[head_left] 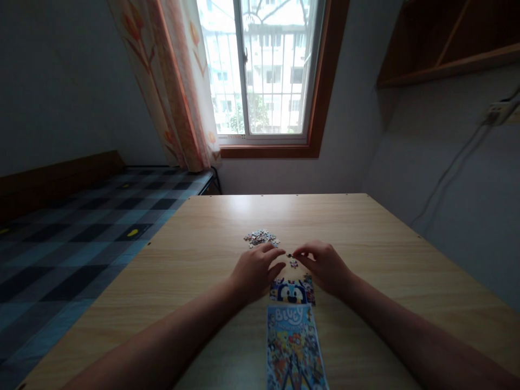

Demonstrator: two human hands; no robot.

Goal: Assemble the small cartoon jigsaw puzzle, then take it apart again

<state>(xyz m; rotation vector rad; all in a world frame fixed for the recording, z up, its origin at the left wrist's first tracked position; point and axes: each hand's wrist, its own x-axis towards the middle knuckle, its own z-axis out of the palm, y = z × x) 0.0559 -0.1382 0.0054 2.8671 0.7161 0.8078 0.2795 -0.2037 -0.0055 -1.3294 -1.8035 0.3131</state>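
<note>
My right hand (325, 264) pinches a small jigsaw piece (290, 255) between thumb and fingertips. Across from it, my left hand (257, 271) hovers with thumb and fingers apart and nothing visible between them. A loose jigsaw piece (293, 264) lies on the table between the two hands. Nearer to me is a partly joined jigsaw puzzle (291, 292) showing a blue dog's face; its upper edge is uneven. Beyond my left hand sits a pile of jigsaw pieces (262, 236), its near side partly covered by the hand.
A colourful picture sheet marked "Bluey" (294, 346) lies below the puzzle. Everything rests on a light wooden table (195, 238). To the left stands a bed with a checked cover (93, 222). A window (272, 70) is behind, with a wall shelf (450, 67) at upper right.
</note>
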